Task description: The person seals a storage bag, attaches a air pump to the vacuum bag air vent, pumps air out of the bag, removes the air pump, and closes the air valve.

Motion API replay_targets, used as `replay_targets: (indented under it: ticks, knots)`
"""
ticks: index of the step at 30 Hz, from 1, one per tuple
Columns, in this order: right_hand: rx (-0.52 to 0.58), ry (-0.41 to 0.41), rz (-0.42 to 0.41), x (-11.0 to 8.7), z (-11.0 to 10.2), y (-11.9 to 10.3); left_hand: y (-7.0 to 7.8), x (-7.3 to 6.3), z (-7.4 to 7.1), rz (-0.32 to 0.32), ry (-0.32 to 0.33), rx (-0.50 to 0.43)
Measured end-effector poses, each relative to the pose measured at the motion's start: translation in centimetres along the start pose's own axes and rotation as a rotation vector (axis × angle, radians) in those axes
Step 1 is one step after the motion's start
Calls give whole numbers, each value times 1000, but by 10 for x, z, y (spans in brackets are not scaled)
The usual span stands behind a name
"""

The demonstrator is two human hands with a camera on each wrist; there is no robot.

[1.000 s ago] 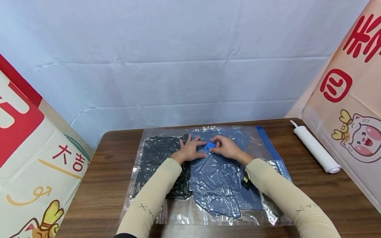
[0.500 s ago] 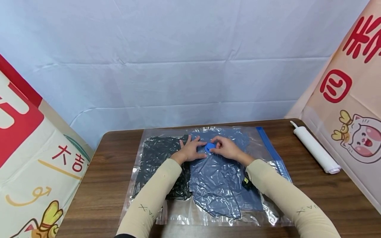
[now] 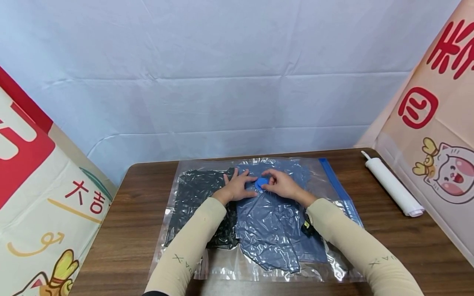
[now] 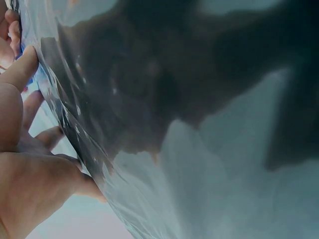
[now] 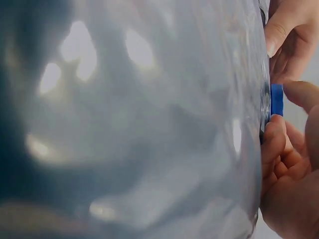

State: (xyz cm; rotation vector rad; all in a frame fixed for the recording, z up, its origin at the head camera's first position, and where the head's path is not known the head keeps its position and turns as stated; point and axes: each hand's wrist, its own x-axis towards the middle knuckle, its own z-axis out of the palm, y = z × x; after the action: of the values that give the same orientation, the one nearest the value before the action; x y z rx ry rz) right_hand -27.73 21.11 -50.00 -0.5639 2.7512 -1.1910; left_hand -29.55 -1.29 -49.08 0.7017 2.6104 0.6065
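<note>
A clear vacuum storage bag lies flat, with a dark garment and a blue-grey garment inside. My left hand rests on the bag with spread fingers, its thumb and fingertips close to the round blue valve cap. From the other side my right hand holds the cap between thumb and fingers. In the right wrist view the blue cap stands just above the plastic, the thumb at its top and curled fingers beside it. The left wrist view shows the left fingers pressing the film.
A white hand pump with a thin nozzle lies at the right of the brown wooden table. The bag's blue zip edge runs down its right side. A small black and yellow item shows by the right sleeve.
</note>
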Motion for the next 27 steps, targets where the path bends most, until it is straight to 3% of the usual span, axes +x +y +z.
replay_targets:
  ticks: [27]
  knots:
    - [3, -19, 24, 1, 0, 3, 1, 0, 0, -5, 2, 0]
